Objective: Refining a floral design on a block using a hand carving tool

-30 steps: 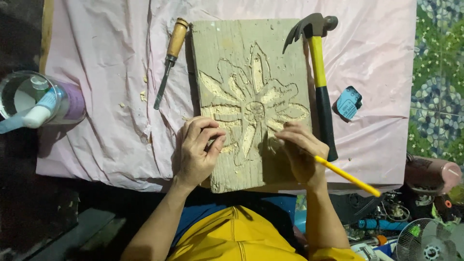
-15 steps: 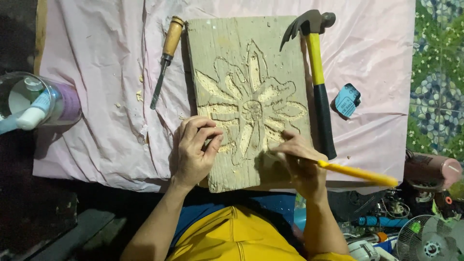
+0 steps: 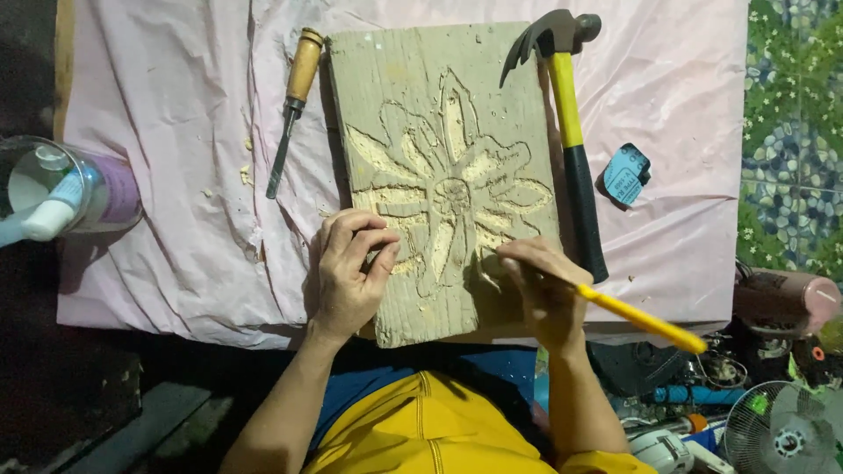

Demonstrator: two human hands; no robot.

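The right hand (image 3: 546, 290) grips a yellow-handled tool (image 3: 645, 321), tip on the carved wooden board (image 3: 443, 167). The left hand (image 3: 349, 268) presses that board's left edge, fingers curled, holding nothing. Beyond lie a claw hammer (image 3: 571, 123) and chisel (image 3: 292, 101).

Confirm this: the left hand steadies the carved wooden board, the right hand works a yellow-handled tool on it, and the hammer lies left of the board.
One thing is wrong. In the head view the hammer lies right of the board, not left; the wooden-handled chisel lies on the left. The left hand and right hand are as described.
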